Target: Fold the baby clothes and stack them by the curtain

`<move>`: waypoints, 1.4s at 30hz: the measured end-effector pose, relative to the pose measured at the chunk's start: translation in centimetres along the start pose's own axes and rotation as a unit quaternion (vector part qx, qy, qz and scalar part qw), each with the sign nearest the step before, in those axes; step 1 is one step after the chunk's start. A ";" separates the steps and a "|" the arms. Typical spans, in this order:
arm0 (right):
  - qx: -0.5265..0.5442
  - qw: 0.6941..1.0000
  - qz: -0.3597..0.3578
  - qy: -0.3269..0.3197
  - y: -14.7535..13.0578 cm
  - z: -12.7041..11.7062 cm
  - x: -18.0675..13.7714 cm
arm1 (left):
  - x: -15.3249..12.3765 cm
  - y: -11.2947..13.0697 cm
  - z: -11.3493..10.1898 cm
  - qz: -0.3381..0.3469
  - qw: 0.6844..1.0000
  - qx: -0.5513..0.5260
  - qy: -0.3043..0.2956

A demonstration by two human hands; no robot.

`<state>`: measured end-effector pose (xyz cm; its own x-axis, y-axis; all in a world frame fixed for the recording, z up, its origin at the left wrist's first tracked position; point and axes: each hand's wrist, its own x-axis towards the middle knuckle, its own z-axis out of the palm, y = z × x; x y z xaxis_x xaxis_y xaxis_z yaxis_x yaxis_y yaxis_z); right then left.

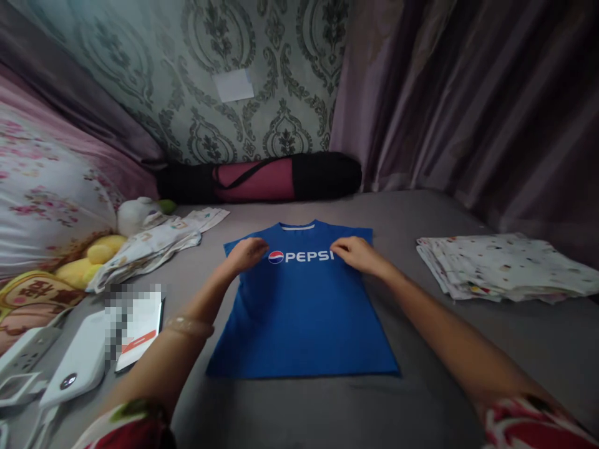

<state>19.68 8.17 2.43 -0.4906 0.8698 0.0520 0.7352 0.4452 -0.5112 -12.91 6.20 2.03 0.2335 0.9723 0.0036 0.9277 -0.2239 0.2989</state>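
A blue T-shirt (299, 318) lies flat and spread out, its white-trimmed neckline toward the wall and its hem toward me. Across its chest runs the white word PEPSI beside a round red, white and blue logo. My left hand (250, 252) is over the upper left of the shirt, fingers curled together just left of the logo. Over the upper right, the thumb and fingers of my right hand (358, 252) are pinched at the end of the lettering. No raised fabric shows at either hand, and whether the fingertips grip the cloth is hidden.
Folded white patterned cloths (505, 265) lie at right. Left are another patterned cloth (159, 243), plush toys (88, 265), a floral pillow (51, 187), a white power bank (77, 362), a power strip (32, 349) and a phone (140, 330). A black-and-maroon bag (262, 178) lies along the wall.
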 end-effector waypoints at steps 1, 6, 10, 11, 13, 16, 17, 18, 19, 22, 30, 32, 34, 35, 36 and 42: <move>-0.006 0.999 0.019 0.025 0.3 0.4 2.3 | 1.7 -0.3 0.2 -0.017 1.000 0.000 0.018; -0.072 0.986 0.125 0.083 1.5 2.7 10.0 | 7.8 -1.8 1.8 -0.117 0.991 0.019 0.070; -0.092 0.984 0.134 0.073 2.1 4.0 12.5 | 10.4 -2.8 2.8 -0.143 0.989 0.011 0.047; -0.095 0.984 0.136 0.068 2.2 4.2 12.9 | 10.7 -3.0 3.0 -0.143 0.989 0.005 0.038; -0.099 0.983 0.142 0.057 2.5 4.5 13.6 | 11.3 -3.4 3.4 -0.140 0.990 -0.002 0.026; -0.103 0.981 0.155 0.051 2.7 4.9 14.4 | 11.8 -3.6 3.7 -0.140 0.990 -0.010 0.016; -0.104 0.980 0.160 0.053 2.8 5.0 14.6 | 11.9 -3.5 3.8 -0.144 0.989 -0.013 0.017; -0.105 0.979 0.166 0.056 2.8 5.2 14.7 | 12.0 -3.4 3.9 -0.151 0.988 -0.015 0.021; -0.107 0.977 0.172 0.060 2.7 5.4 14.7 | 12.1 -3.3 4.1 -0.159 0.987 -0.018 0.026; -0.116 0.971 0.190 0.088 2.4 6.2 14.5 | 12.2 -2.5 4.6 -0.193 0.980 -0.020 0.048; -0.163 0.948 0.193 0.195 1.8 8.6 13.8 | 11.4 -1.2 7.1 -0.205 0.962 0.080 0.162; -0.164 0.946 0.201 0.196 1.8 8.5 14.1 | 11.4 -1.1 7.2 -0.208 0.960 0.097 0.160; -0.154 0.950 0.206 0.179 1.7 7.8 14.3 | 11.4 -0.7 6.9 -0.209 0.959 0.116 0.150; -0.143 0.955 0.205 0.156 1.6 7.3 14.2 | 11.3 -0.5 6.6 -0.206 0.959 0.127 0.146; -0.130 0.962 0.202 0.130 1.4 6.6 13.9 | 11.0 -0.1 6.3 -0.197 0.960 0.136 0.142; -0.124 0.990 0.052 0.048 -0.4 5.1 5.1 | 6.9 1.2 5.7 -0.027 0.987 0.134 0.085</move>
<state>14.53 11.32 -1.53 -0.3684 0.9245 0.0977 0.8772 0.3805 -0.2927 -8.48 12.29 -3.06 0.1504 0.9753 0.1619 0.9865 -0.1588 0.0402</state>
